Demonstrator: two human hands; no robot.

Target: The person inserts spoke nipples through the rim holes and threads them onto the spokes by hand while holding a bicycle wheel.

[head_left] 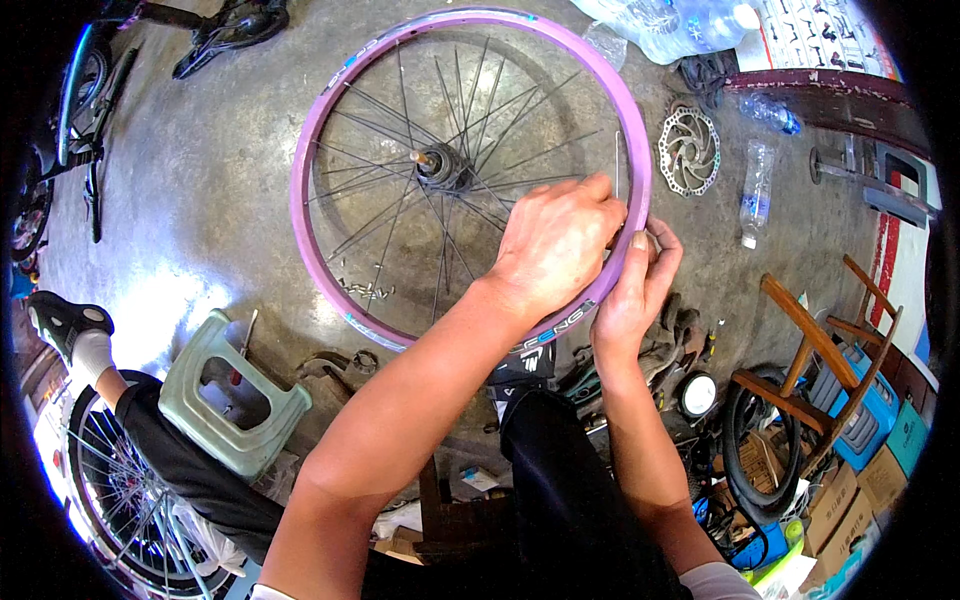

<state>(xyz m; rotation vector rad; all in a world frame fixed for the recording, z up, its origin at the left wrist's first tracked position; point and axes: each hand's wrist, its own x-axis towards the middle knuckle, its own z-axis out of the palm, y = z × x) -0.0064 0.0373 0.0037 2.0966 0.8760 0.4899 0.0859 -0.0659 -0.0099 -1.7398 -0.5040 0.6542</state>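
A purple bicycle rim [303,190] is before me, with dark spokes [400,120] running to a black hub [443,168] in its middle. Some spokes end short of the rim. My left hand [555,240] is closed in a fist inside the rim's right side; what its fingers hold is hidden. A thin pale rod [617,165] shows just beyond that hand. My right hand [635,290] grips the rim at its lower right, thumb on top and fingers around the outer side. Several small silver pieces [368,290] lie within the lower left of the rim.
A brake disc [690,151] and plastic bottles [757,195] lie on the floor to the right. A pale green stool [225,400] with a screwdriver [240,355] beside it stands at left. At lower right are a wooden chair [815,345], a tyre [735,440] and cardboard boxes [845,510].
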